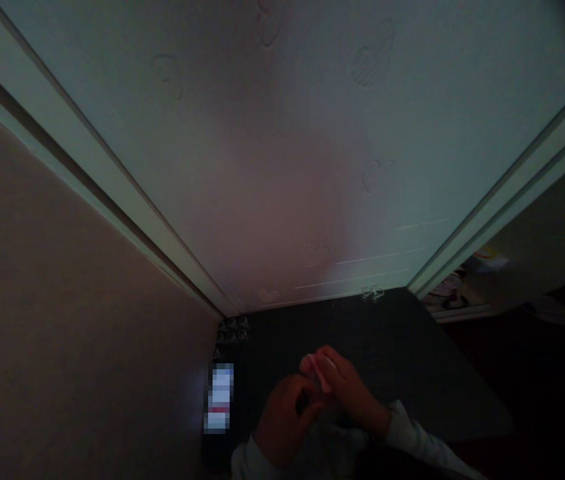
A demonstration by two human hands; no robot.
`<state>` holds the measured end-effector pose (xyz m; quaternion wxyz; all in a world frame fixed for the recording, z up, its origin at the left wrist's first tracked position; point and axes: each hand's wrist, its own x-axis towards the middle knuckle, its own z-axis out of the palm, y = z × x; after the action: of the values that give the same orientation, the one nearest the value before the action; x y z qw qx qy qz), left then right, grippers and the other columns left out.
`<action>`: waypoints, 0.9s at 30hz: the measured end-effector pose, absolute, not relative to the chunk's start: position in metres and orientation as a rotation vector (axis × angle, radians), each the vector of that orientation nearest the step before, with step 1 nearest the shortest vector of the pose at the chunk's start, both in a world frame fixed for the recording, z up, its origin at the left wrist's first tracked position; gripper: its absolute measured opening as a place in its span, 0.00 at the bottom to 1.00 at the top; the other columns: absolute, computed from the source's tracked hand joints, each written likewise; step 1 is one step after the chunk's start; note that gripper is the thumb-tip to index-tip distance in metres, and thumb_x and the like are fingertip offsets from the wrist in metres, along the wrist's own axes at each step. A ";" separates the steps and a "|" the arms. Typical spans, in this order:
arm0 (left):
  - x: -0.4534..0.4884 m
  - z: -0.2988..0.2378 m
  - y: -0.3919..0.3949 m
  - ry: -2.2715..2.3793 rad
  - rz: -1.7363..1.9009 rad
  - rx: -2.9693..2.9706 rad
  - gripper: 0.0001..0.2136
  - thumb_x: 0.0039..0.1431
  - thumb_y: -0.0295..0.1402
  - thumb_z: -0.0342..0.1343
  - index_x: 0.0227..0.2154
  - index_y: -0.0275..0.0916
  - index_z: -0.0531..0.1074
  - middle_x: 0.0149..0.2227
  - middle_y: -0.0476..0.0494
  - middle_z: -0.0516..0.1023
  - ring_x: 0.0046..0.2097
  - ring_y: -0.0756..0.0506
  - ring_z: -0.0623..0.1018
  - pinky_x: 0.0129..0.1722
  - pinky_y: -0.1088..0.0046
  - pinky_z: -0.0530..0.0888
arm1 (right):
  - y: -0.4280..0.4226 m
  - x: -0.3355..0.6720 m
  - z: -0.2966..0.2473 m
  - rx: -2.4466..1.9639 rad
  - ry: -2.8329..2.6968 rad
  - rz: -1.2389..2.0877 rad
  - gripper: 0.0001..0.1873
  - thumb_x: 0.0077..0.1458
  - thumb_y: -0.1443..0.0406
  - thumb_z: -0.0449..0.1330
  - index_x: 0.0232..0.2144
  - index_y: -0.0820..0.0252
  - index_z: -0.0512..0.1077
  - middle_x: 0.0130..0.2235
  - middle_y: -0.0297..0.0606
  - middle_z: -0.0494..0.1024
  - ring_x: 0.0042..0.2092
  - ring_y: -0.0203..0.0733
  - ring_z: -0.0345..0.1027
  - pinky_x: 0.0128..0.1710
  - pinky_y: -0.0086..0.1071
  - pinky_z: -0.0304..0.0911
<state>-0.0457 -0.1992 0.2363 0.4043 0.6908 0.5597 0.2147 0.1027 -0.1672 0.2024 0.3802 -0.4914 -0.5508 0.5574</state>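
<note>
My left hand (285, 417) and my right hand (352, 390) meet above the dark table, fingers curled toward each other. A small, thin, pale pinkish piece (319, 373) shows between them, and my right fingers close on it. The dim light hides what kind of thing it is. My left fingers are bent around a dark gap at the lower end of the piece; whatever is in them I cannot make out. Left of my hands, a lit rectangle with a blurred-out surface (219, 399) lies along the table's left side.
The dark tabletop (362, 340) meets a pale wall panel (282, 167) with embossed hearts. Several small clear shapes (233, 328) sit in the back left corner, and a clear piece (372, 293) at the back edge. A brown wall (87, 300) borders the left; shelf items (449, 290) stand right.
</note>
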 end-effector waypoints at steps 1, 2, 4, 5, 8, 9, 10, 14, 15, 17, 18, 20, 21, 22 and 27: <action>-0.045 0.237 -0.199 1.417 0.542 1.724 0.05 0.53 0.33 0.57 0.30 0.37 0.70 0.30 0.46 0.73 0.32 0.46 0.71 0.33 0.73 0.65 | -0.168 0.103 0.202 -1.258 -1.410 1.421 0.18 0.60 0.54 0.45 0.27 0.59 0.65 0.26 0.32 0.70 0.28 0.37 0.63 0.28 0.30 0.58; -0.045 0.238 -0.199 1.417 0.544 1.708 0.06 0.53 0.34 0.57 0.30 0.37 0.70 0.30 0.47 0.73 0.32 0.46 0.71 0.33 0.73 0.65 | -0.168 0.103 0.202 -1.263 -1.412 1.418 0.18 0.59 0.53 0.46 0.28 0.59 0.65 0.25 0.31 0.69 0.27 0.36 0.63 0.26 0.29 0.57; -0.045 0.238 -0.198 1.411 0.563 1.684 0.06 0.53 0.34 0.57 0.30 0.37 0.70 0.30 0.47 0.73 0.32 0.46 0.71 0.33 0.73 0.65 | -0.168 0.104 0.204 -1.276 -1.424 1.405 0.17 0.59 0.53 0.46 0.28 0.59 0.64 0.23 0.29 0.66 0.25 0.35 0.61 0.24 0.28 0.55; -0.045 0.239 -0.198 1.405 0.574 1.674 0.06 0.53 0.35 0.57 0.30 0.37 0.70 0.29 0.48 0.73 0.32 0.46 0.71 0.33 0.73 0.65 | -0.168 0.104 0.206 -1.281 -1.436 1.400 0.17 0.59 0.53 0.46 0.29 0.59 0.64 0.22 0.29 0.66 0.25 0.35 0.60 0.24 0.28 0.55; -0.045 0.240 -0.198 1.406 0.598 1.647 0.05 0.53 0.34 0.56 0.30 0.38 0.69 0.29 0.48 0.72 0.33 0.46 0.71 0.34 0.73 0.65 | -0.168 0.105 0.212 -1.293 -1.486 1.368 0.17 0.59 0.52 0.45 0.31 0.59 0.63 0.24 0.30 0.66 0.26 0.35 0.61 0.25 0.28 0.56; -0.046 0.241 -0.198 1.412 0.597 1.637 0.05 0.53 0.34 0.56 0.29 0.38 0.69 0.29 0.48 0.72 0.33 0.46 0.71 0.34 0.73 0.65 | -0.168 0.105 0.215 -1.294 -1.505 1.351 0.17 0.59 0.52 0.46 0.31 0.59 0.63 0.25 0.30 0.67 0.26 0.35 0.62 0.25 0.28 0.56; -0.046 0.241 -0.198 1.417 0.594 1.627 0.05 0.53 0.33 0.56 0.29 0.38 0.69 0.29 0.48 0.72 0.33 0.46 0.71 0.34 0.73 0.66 | -0.168 0.105 0.217 -1.297 -1.525 1.335 0.17 0.58 0.52 0.46 0.31 0.59 0.63 0.26 0.31 0.67 0.27 0.35 0.62 0.26 0.28 0.57; -0.045 0.241 -0.199 1.407 0.614 1.596 0.04 0.51 0.32 0.56 0.28 0.38 0.68 0.29 0.48 0.72 0.32 0.46 0.71 0.33 0.73 0.66 | -0.168 0.106 0.217 -1.310 -1.565 1.322 0.17 0.58 0.52 0.47 0.29 0.59 0.64 0.25 0.32 0.69 0.27 0.36 0.63 0.26 0.29 0.58; -0.044 0.241 -0.199 1.407 0.624 1.594 0.03 0.51 0.31 0.56 0.28 0.38 0.68 0.28 0.48 0.72 0.32 0.46 0.71 0.33 0.73 0.66 | -0.168 0.106 0.216 -1.296 -1.556 1.330 0.18 0.58 0.53 0.46 0.28 0.59 0.64 0.26 0.33 0.70 0.27 0.37 0.64 0.27 0.30 0.58; -0.043 0.240 -0.199 1.411 0.629 1.594 0.03 0.49 0.30 0.57 0.27 0.38 0.68 0.28 0.49 0.72 0.31 0.47 0.71 0.32 0.73 0.66 | -0.168 0.105 0.212 -1.252 -1.529 1.352 0.19 0.59 0.53 0.44 0.28 0.59 0.66 0.26 0.34 0.71 0.27 0.38 0.65 0.28 0.30 0.59; -0.043 0.240 -0.199 1.412 0.628 1.593 0.03 0.49 0.29 0.58 0.27 0.38 0.68 0.27 0.49 0.72 0.31 0.47 0.71 0.32 0.73 0.66 | -0.169 0.105 0.210 -1.234 -1.516 1.363 0.20 0.59 0.53 0.44 0.28 0.58 0.67 0.26 0.35 0.72 0.27 0.38 0.65 0.28 0.31 0.59; -0.041 0.242 -0.198 1.391 0.629 1.592 0.04 0.49 0.29 0.58 0.26 0.38 0.68 0.27 0.48 0.73 0.31 0.47 0.71 0.32 0.73 0.66 | -0.169 0.104 0.206 -1.234 -1.485 1.377 0.22 0.60 0.52 0.42 0.27 0.58 0.68 0.25 0.35 0.72 0.26 0.39 0.65 0.28 0.32 0.60; -0.040 0.243 -0.198 1.376 0.638 1.597 0.03 0.49 0.28 0.58 0.26 0.38 0.68 0.28 0.48 0.73 0.30 0.47 0.71 0.32 0.73 0.66 | -0.169 0.104 0.204 -1.248 -1.467 1.376 0.23 0.59 0.52 0.41 0.27 0.57 0.68 0.25 0.36 0.73 0.27 0.40 0.66 0.28 0.32 0.61; -0.039 0.243 -0.197 1.365 0.648 1.608 0.03 0.49 0.28 0.57 0.26 0.37 0.68 0.28 0.47 0.73 0.31 0.47 0.71 0.32 0.73 0.66 | -0.169 0.105 0.203 -1.263 -1.446 1.372 0.23 0.59 0.51 0.42 0.27 0.57 0.69 0.26 0.37 0.73 0.29 0.41 0.66 0.30 0.33 0.62; -0.036 0.244 -0.195 1.393 0.632 1.654 0.02 0.50 0.28 0.57 0.27 0.37 0.69 0.29 0.46 0.73 0.32 0.46 0.70 0.32 0.72 0.65 | -0.167 0.108 0.198 -1.343 -1.354 1.342 0.23 0.55 0.48 0.45 0.30 0.57 0.70 0.34 0.42 0.74 0.39 0.48 0.67 0.38 0.39 0.63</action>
<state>-0.0355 -0.1949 0.2445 0.4297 0.6629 0.5583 0.2534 0.1084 -0.1669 0.1984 0.3938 -0.5295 -0.5335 0.5291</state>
